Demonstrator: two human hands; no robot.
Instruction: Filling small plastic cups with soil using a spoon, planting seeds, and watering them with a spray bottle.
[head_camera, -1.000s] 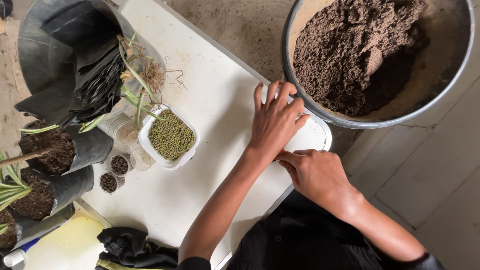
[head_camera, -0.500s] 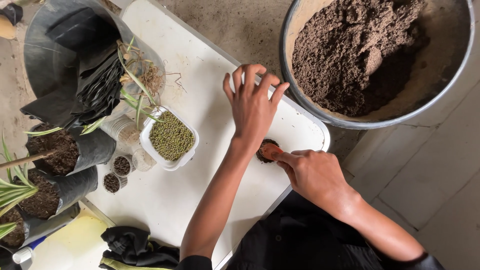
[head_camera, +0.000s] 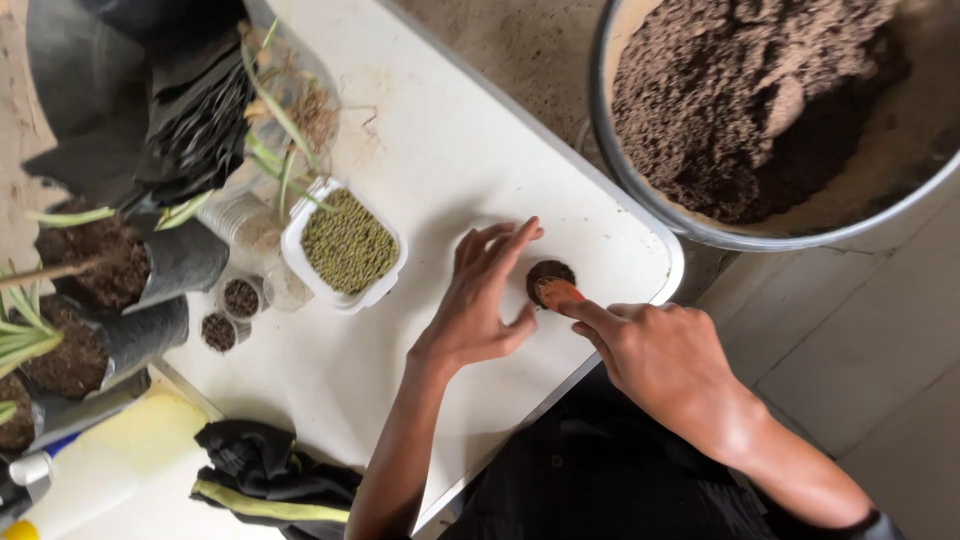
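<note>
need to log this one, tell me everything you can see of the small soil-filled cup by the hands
The small cup is round, seen from above, and filled to the brim with dark brown soil; its wall material cannot be told. It stands upright on the white table, near the edge by the person. The left hand curves around its left side, fingers spread. The right hand presses a soil-stained fingertip on its near rim.

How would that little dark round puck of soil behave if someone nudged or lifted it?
The soil puck looks like a low flat disc, so it would probably slide rather than roll. It seems crumbly, likely shedding bits if squeezed. Being small, it is probably light.
</note>
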